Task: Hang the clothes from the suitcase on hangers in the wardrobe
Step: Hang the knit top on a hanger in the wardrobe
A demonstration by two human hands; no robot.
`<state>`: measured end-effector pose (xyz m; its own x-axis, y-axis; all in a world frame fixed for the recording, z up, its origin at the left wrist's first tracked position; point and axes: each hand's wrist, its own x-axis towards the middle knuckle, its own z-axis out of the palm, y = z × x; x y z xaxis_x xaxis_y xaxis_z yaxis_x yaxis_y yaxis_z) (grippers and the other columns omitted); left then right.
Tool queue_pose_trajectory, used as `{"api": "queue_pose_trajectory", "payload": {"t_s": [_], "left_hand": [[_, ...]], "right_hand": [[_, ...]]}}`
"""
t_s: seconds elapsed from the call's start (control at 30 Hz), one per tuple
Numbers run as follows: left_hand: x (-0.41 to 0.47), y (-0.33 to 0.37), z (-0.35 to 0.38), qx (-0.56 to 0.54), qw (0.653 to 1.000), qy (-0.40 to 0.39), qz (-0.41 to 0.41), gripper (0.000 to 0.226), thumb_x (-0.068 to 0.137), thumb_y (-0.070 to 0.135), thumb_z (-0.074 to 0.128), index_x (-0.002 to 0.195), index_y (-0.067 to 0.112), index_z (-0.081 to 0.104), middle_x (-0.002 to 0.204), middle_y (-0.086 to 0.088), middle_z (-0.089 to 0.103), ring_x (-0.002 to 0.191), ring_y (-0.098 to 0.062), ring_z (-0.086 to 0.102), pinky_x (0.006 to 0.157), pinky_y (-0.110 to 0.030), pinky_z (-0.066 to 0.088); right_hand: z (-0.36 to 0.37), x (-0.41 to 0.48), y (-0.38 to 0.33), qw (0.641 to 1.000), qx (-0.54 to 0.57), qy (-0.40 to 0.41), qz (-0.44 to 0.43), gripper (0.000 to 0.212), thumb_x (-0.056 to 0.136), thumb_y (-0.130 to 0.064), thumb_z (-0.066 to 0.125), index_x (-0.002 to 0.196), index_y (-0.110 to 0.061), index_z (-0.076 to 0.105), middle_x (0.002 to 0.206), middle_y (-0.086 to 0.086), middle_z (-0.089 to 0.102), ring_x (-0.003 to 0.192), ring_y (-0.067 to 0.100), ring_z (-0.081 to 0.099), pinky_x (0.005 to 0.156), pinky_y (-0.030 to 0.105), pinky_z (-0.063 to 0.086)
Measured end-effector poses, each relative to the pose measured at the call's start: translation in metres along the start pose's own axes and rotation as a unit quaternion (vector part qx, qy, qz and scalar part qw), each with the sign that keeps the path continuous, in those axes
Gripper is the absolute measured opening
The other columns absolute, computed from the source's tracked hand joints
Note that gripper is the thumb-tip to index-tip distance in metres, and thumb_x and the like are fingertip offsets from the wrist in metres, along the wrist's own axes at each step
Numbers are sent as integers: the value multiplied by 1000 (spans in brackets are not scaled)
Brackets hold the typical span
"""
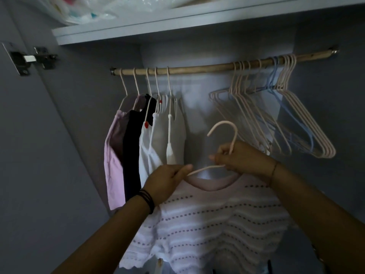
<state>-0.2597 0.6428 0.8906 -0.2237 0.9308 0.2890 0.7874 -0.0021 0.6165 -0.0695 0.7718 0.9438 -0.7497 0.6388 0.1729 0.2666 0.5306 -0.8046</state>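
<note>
**Knit top on a hanger, held below the rail**

While it hangs in front of the open wardrobe, the white knitted top with rows of small dark eyelets and a pale pink neckband (213, 216) sits on a pale pink plastic hanger (227, 135), whose hook curves upward in free air, well below the wooden rail (197, 68) and not touching it. The left hand (167, 179) pinches the hanger's left arm together with the top's shoulder between thumb and fingers; dark bands circle that wrist. The right hand (237, 157) is closed around the hanger's neck just under the hook, with a thin bracelet on its wrist.

To the left on the rail hang five filled hangers close together: a lilac garment (113, 171), a black garment (131, 155) and white garments (158, 143) beside it. To the right, well apart from them, a bunch of empty pale pink hangers (296, 119) hangs with a light blue hanger (273, 76) among them. Above the rail runs a white shelf (177, 22) carrying clear plastic bags (85, 10). A metal door hinge (33, 59) shows at the upper left.
</note>
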Motion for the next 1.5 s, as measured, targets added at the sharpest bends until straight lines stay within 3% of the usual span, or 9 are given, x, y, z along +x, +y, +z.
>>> {"api": "queue_pose_trajectory", "payload": {"t_s": [0.13, 0.27, 0.43, 0.77, 0.93, 1.13, 1.27, 1.33, 1.5], "left_hand": [[-9, -12, 1, 12, 999, 23, 31, 54, 89, 56, 47, 63, 8, 53, 54, 6, 44, 54, -8, 46, 55, -23, 36], [-14, -18, -8, -33, 995, 79, 45, 47, 86, 55, 56, 61, 15, 56, 55, 11, 48, 55, -3, 48, 57, -17, 38], [-23, -25, -36, -31, 991, 119, 50, 35, 89, 29, 59, 58, 44, 58, 52, 18, 52, 54, 4, 50, 57, -9, 35], [-28, -53, -57, 42, 991, 125, 39, 68, 77, 77, 38, 69, 15, 64, 59, -4, 58, 59, -13, 56, 66, -32, 47], [-43, -69, -67, 115, 977, 182, 4, 54, 80, 70, 37, 66, 25, 64, 60, 5, 60, 63, -11, 57, 60, -33, 48], [-40, -54, -64, 31, 973, 229, 28, 27, 90, 32, 58, 64, 36, 53, 53, 15, 49, 51, 0, 46, 51, -11, 33], [-35, -43, -61, 2, 974, 222, 43, 36, 86, 49, 56, 61, 22, 52, 56, 12, 50, 53, -3, 47, 54, -14, 37], [-29, -39, -60, 8, 975, 213, 60, 39, 84, 53, 51, 61, 22, 51, 58, 11, 50, 54, -4, 47, 56, -15, 38], [-21, -29, -53, -16, 980, 181, 82, 41, 84, 51, 53, 61, 18, 56, 58, -1, 53, 56, -11, 51, 59, -20, 43]], "right_hand": [[-9, -7, 7, 996, 81, -36, 10, 26, 85, -28, 65, 68, -10, 56, 45, -2, 51, 38, 8, 43, 41, 18, 35], [-33, -29, 22, 997, 59, -43, -26, 26, 84, -31, 56, 95, -11, 68, 87, 2, 71, 78, 6, 65, 73, 17, 49], [-56, -54, 82, 983, 14, -55, 176, 48, 82, -61, 41, 95, -28, 73, 104, -3, 72, 99, 13, 65, 98, 34, 46], [-25, -65, 94, 980, 113, 135, 90, 41, 82, -51, 63, 84, -11, 70, 90, 18, 69, 93, 37, 64, 84, 50, 51], [-47, -73, 105, 936, 200, 283, 56, 45, 54, -76, 68, 74, -36, 73, 75, -9, 71, 75, 9, 63, 69, 26, 53], [-47, -83, 118, 974, 87, 204, 35, 23, 88, -11, 62, 65, -12, 61, 61, 4, 56, 52, 3, 50, 49, 12, 41], [-44, -69, 96, 973, 42, 219, -67, 8, 88, -41, 56, 87, -39, 64, 92, -14, 61, 89, -6, 56, 80, 7, 44], [-38, -58, 80, 974, -20, 191, -120, 40, 84, -57, 49, 109, -29, 60, 111, -9, 58, 106, -3, 53, 93, 11, 42], [-5, -32, 55, 987, -93, 55, -116, 73, 78, -77, 36, 88, -10, 65, 82, 0, 64, 77, 6, 58, 68, 12, 42]]}}
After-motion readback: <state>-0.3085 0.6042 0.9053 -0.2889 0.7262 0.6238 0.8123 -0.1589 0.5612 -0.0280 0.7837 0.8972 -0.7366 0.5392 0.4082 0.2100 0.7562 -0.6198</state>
